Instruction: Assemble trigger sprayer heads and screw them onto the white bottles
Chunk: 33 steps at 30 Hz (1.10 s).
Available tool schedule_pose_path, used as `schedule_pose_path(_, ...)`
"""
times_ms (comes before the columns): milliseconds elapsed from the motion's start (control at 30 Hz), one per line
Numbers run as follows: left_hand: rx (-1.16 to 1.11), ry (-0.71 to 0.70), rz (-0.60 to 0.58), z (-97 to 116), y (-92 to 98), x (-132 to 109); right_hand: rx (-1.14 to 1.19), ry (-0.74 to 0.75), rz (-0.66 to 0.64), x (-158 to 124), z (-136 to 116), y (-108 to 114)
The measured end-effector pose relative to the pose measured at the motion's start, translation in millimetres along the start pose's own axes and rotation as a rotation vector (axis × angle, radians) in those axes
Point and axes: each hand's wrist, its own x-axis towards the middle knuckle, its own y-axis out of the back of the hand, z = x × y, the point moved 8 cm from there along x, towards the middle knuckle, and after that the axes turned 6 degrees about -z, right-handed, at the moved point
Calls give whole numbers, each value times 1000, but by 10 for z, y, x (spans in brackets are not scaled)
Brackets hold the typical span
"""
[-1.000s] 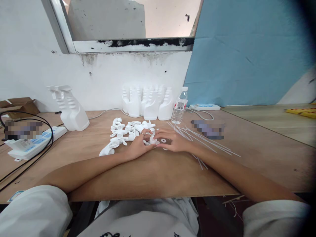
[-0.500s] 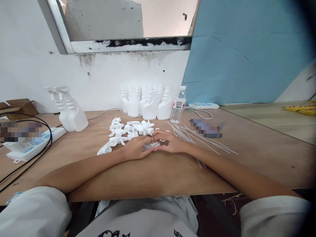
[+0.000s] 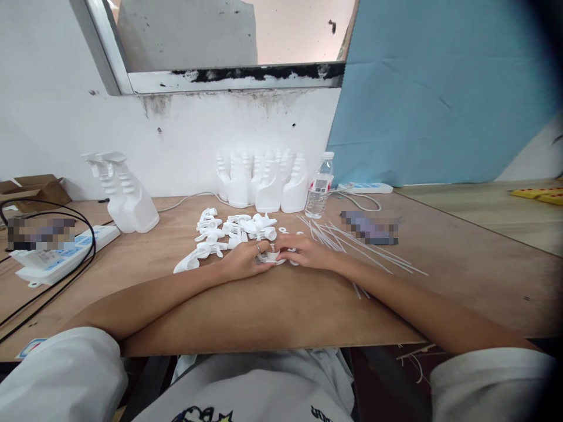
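Sleeves (image 3: 61, 369) of white cloth puff out at both near corners. A white shirt (image 3: 246, 387) is between them, just under the near edge of the brown table (image 3: 268, 316). Both bare arms (image 3: 167, 296) reach over that edge. A wide strip of wood lies between it and the hands, so there is room to pull back.

The left hand (image 3: 246, 259) makes a small, narrow curl around a little white part (image 3: 272, 256). The right hand (image 3: 310, 252) bends its fingers in at the other side; I cannot tell if they pinch it. The white part is low, right between the two hands. Some flat white rings (image 3: 282, 230) lie near it.

White spray heads (image 3: 211, 235) lie in a heap by the left hand, so that side is tight. On the right, thin white tubes (image 3: 373, 249) fan out, and the right arm passes over some. More wood spreads past them.

Farther back, white bottles (image 3: 268, 193) stand close together, with a clear bottle (image 3: 317, 202) just beside them. Two spray bottles (image 3: 138, 208) stand well apart on the left. A white wall (image 3: 197, 135) and a blue sheet (image 3: 417, 105) close off the back.
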Motion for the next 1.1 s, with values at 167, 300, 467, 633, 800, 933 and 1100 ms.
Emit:
schedule_pose_path(167,31,5,2,-11,-6,-3,-7,36,6,-23,1,-17)
schedule_pose_path(300,54,-20,21,5,1,-13,-55,-16,18,-56,50,-43)
schedule_pose_path(467,58,-13,23,0,-1,-26,-43,-82,25,-63,79,-36)
schedule_pose_path(633,57,-48,39,43,21,-16,-93,21,-58,-14,-44,-62)
schedule_pose_path(800,63,-13,48,4,23,-3,-82,38,-24,-15,-4,-67)
schedule_pose_path(933,85,-1,33,-16,8,-6,-112,19,8,-49,38,-71)
schedule_pose_path(1100,26,81,24,-62,8,-13,-198,-59,-1,-73,25,-37)
